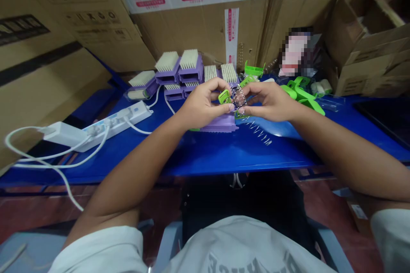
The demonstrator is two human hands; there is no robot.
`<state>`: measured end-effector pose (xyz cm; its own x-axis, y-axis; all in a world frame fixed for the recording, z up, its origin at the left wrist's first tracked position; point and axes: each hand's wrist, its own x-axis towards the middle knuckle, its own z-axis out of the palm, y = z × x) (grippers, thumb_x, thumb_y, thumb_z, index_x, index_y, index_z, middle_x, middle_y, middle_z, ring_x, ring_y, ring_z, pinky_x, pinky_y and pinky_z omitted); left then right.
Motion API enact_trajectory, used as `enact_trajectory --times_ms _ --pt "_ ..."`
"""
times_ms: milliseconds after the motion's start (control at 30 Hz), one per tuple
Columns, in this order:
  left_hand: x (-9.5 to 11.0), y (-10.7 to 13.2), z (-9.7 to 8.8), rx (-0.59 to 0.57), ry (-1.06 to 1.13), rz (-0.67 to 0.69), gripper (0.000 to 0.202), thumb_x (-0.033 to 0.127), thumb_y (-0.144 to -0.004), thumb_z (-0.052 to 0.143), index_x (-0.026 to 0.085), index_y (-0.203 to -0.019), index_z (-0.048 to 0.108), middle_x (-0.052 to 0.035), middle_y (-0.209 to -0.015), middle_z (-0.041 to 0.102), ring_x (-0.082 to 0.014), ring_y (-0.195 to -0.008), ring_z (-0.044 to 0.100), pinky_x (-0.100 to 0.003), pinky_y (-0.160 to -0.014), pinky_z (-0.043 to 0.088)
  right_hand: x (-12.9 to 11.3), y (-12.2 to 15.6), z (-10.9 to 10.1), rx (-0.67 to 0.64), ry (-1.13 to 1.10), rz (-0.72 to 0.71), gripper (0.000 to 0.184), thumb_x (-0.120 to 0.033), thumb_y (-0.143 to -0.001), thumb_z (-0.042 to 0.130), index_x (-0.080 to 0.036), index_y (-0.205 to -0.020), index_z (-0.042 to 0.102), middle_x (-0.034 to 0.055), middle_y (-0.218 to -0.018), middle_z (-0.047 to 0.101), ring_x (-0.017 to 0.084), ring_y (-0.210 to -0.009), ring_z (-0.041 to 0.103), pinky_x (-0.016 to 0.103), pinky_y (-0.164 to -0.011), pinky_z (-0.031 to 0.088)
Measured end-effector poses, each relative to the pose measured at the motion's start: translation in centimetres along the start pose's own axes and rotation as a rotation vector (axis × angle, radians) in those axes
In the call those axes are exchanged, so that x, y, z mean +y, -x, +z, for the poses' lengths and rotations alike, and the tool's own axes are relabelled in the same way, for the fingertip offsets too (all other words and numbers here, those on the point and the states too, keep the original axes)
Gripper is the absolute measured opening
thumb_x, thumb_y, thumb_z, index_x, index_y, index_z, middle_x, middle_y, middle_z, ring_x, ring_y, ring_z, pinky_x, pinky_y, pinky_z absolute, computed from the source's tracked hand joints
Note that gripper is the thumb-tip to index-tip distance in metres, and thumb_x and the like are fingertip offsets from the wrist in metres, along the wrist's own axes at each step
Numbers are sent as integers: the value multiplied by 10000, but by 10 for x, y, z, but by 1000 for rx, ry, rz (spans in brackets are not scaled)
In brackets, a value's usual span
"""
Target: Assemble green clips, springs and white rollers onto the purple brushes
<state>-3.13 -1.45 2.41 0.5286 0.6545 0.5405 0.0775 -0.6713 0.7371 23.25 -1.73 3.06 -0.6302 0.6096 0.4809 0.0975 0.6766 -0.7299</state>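
Pinched between the thumb and fingers of my left hand (206, 101) is a small green plastic piece (224, 97). My right hand (268, 100) grips a metal coil spring (238, 95), whose loops stand right beside the green piece. Another stretch of thin spring (260, 133) trails over the blue table below my right hand; whether it joins the held coil I cannot tell. Beneath my hands lies a purple plastic part (219, 123), partly covered by them. Just behind my fingers is a green plastic frame (254, 69).
Purple blocks with white bristles (191, 59) stand in stacks at the back. A white power strip (118, 120) with cables lies on the left of the blue table (205, 158). Green plastic parts (301, 91) and open cardboard boxes (361, 51) are at the right.
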Motion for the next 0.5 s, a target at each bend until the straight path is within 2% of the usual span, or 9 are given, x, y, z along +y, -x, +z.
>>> enact_trajectory --times_ms 100,167,233,300,367,433,500 --pt "2 0 -2 24 -89 21 335 323 -864 902 238 -1071 653 -18 -1061 761 -193 -966 772 -326 -830 665 0 0 5 52 -63 32 517 -576 -843 1040 -228 -971 679 16 -946 717 191 -871 680 377 -850 594" --pt "1 0 -2 33 -119 8 350 341 -861 911 241 -1077 655 -21 -1065 770 -202 -975 769 -334 -834 661 2 -1 5 61 -50 54 556 -589 -817 1057 -239 -1032 683 -25 -880 643 166 -811 639 344 -788 568" --pt "-1 0 -3 28 -94 -10 367 358 -854 915 245 -1083 652 -19 -1069 773 -206 -983 768 -338 -831 660 3 -1 3 66 22 47 550 -607 -854 1027 -242 -1146 737 -43 -841 582 155 -768 591 323 -725 522" --pt "-1 0 -2 17 -66 -17 378 351 -843 921 246 -1086 651 -21 -1078 772 -208 -996 767 -338 -825 661 4 -2 -1 52 141 -16 495 -611 -914 976 -233 -1181 801 -14 -871 618 163 -787 582 328 -727 501" --pt "-1 0 -2 6 -39 -24 386 340 -838 931 245 -1080 646 -24 -1080 764 -206 -986 765 -336 -805 667 3 -2 -4 4 221 -83 432 -607 -966 923 -217 -1131 838 48 -992 723 188 -874 630 342 -776 513" --pt "-1 0 -2 -7 20 -50 397 344 -845 937 247 -1075 628 -24 -1085 756 -198 -952 765 -340 -783 685 1 -1 -6 -75 202 -80 421 -603 -1024 860 -203 -1152 839 79 -1068 782 195 -907 660 341 -791 520" --pt "-2 0 -3 -17 77 -73 419 355 -851 941 252 -1076 603 -25 -1098 759 -198 -935 773 -346 -760 704 0 -1 -7 -134 124 -34 449 -607 -1068 806 -187 -1226 820 65 -1017 796 180 -856 662 330 -766 523"
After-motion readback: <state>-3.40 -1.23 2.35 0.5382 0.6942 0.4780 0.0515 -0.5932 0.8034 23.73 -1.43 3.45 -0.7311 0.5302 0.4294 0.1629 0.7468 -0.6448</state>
